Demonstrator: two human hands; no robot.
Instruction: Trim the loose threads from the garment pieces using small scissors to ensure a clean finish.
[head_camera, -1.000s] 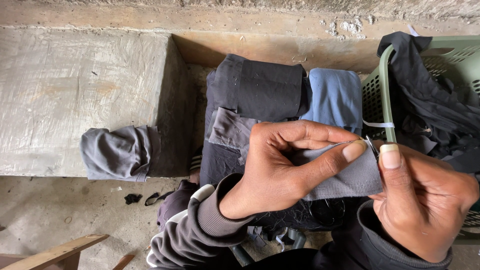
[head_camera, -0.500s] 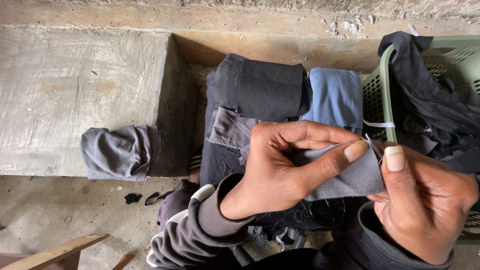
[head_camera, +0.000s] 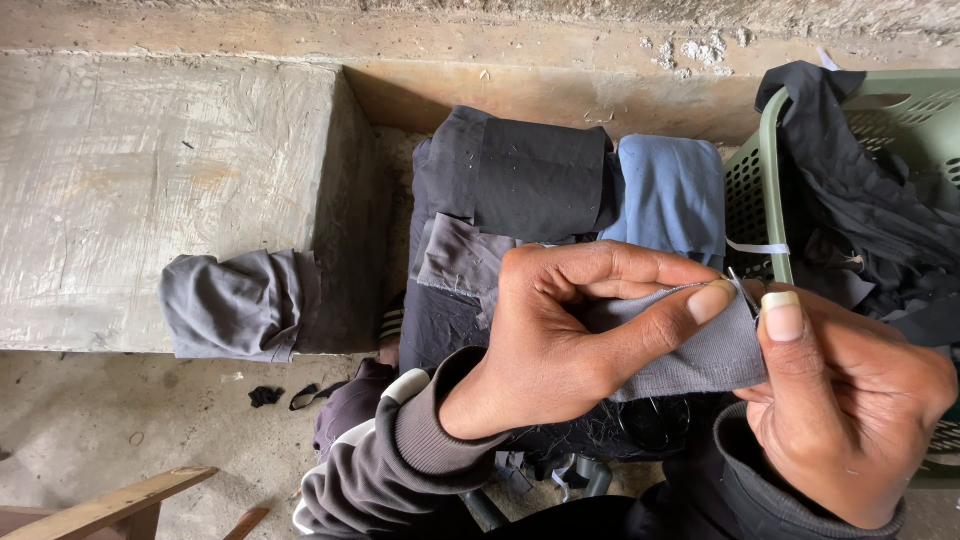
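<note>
My left hand (head_camera: 570, 330) pinches a folded piece of grey fabric (head_camera: 700, 355) between thumb and fingers, low and right of centre in the head view. My right hand (head_camera: 850, 400) grips the same fabric at its right edge, thumb up, holding what looks like a thin needle (head_camera: 742, 290) against the cloth. A pair of dark scissors (head_camera: 650, 420) lies partly hidden under the fabric and my hands. Both wrists wear dark grey sleeves.
Behind my hands sit folded dark cloth (head_camera: 520, 190) and a blue folded cloth (head_camera: 672, 195). A green plastic basket (head_camera: 770, 170) with black garments stands at the right. A grey bundle (head_camera: 235, 305) rests against a concrete block (head_camera: 150, 180). A wooden piece (head_camera: 120, 500) shows bottom left.
My right thumb has slid slightly down along the fabric edge. Otherwise both hands and the cloth stay in place.
</note>
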